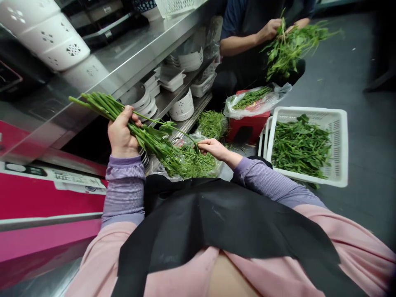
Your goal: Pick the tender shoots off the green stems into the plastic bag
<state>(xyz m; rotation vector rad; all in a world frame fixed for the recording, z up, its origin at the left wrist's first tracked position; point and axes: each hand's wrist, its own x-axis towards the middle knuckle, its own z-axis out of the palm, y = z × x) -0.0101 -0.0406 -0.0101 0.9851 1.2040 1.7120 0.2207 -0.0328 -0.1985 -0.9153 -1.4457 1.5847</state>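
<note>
My left hand [124, 133] is wrapped round a bunch of long-stemmed leafy greens [154, 142]. The cut stem ends stick out to the upper left, and the leafy ends hang toward the lower right. Between thumb and fingers, my right hand [213, 148] pinches the tip of one stem [182, 131] that reaches out from the bunch. Below both hands lies a clear plastic bag [221, 170] with a heap of green trimmings [198, 161] in it. Just beyond is another pile of thin green stalks [212, 123].
On the right, a white plastic basket [342, 148] holds picked greens. Behind it stands a red container [247, 126] with a bag of stems on top. A co-worker's hand [269, 29] grips more greens. Left is a steel shelf [136, 53] with white bowls and pots.
</note>
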